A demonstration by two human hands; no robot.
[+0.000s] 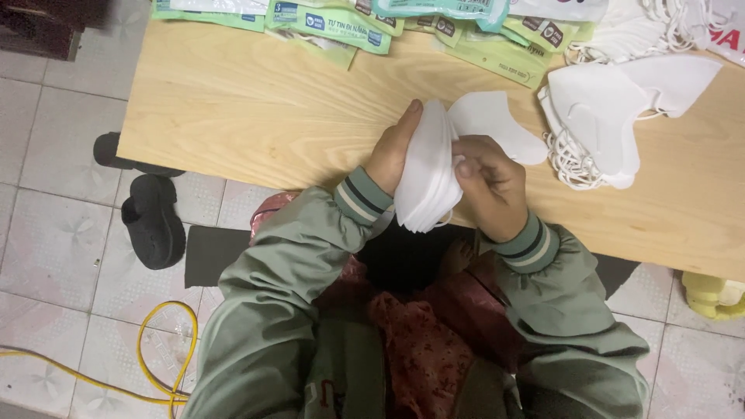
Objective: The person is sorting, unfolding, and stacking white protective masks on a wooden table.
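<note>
— What's the floor like?
— Pale square tiles (pixel 54 256) with a faint flower pattern and grey grout lines.
— And the furniture?
— A light wooden counter (pixel 256 109) with visible grain, lit evenly and softly.
— Anything on the floor?
— A pair of black slippers (pixel 151 221) by the counter's left edge, a yellow cable (pixel 159 353) looping lower left, a yellow slipper (pixel 718 296) at right.

Both hands (pixel 442 167) — white mask stack (pixel 425 174)
</note>
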